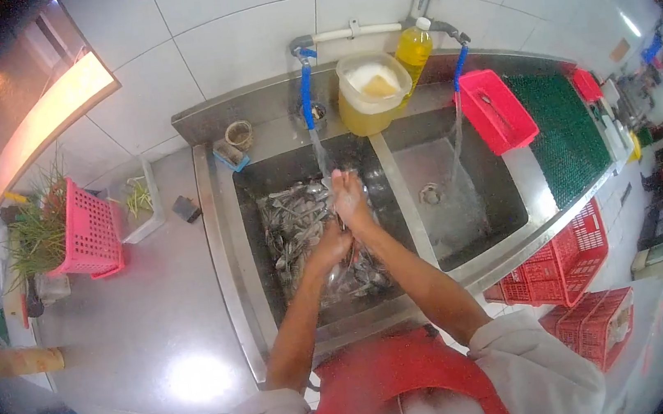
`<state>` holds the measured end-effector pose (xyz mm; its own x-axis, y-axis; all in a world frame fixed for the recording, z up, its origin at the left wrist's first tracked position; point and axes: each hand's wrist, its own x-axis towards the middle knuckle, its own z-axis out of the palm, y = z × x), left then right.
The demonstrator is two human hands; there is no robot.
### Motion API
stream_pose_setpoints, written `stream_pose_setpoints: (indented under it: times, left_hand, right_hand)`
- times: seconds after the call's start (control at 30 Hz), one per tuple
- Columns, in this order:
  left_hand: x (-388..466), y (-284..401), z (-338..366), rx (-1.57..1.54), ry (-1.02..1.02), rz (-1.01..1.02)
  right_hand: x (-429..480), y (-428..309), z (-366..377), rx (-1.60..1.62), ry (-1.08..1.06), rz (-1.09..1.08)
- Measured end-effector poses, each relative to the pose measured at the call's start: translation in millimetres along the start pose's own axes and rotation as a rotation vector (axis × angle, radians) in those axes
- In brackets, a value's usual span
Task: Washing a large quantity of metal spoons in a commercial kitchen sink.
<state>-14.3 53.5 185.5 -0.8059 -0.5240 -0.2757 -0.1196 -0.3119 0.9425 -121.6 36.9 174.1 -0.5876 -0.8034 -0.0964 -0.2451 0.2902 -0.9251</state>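
My right hand is under the running water of the left tap's blue hose, with wet, foamy-looking fingers. Just below it, my left hand is curled close to the right wrist. A thin dark piece shows between the two hands, but whether either grips it is unclear. Beneath them, a heap of metal cutlery lies in the left sink basin. Parts of the heap are hidden by my hands and forearms.
A tub of yellow liquid with foam and a sponge stands behind the basins beside a yellow bottle. Water runs into the right basin. A pink tray sits right; a pink basket with greens stands left.
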Motion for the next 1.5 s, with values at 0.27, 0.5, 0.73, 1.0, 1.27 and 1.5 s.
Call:
stream_pose_setpoints:
  times: [0.27, 0.5, 0.73, 1.0, 1.27, 1.5]
  left_hand:
    - [-10.3, 6.3, 1.9, 0.278, -0.105, -0.079]
    - [-26.3, -13.6, -23.7, 1.538, 0.004, 0.333]
    - [-15.1, 10.6, -29.0, 1.563, 0.143, 0.224]
    - [-17.1, 29.0, -36.1, 1.692, 0.159, 0.190]
    - [-18.4, -1.3, -34.1, 1.646, 0.122, 0.109]
    - [-11.0, 7.9, -19.9, 1.272, 0.386, -0.024]
  right_hand:
    - [23.6, -18.3, -46.3, 0.989, -0.535, 0.513]
    - [30.1, -55.8, -74.1, 0.139, -0.556, 0.020]
    - [-36.9, -11.0, -29.3, -0.621, -0.283, -0.970]
    - [-35.4, -48.0, -28.8, -1.022, -0.244, -0.415]
    - [53.4, 51.2, -60.6, -0.809, 0.111, -0.228]
    - [-36.8, -15.2, -11.1, -0.301, 0.190, -0.655]
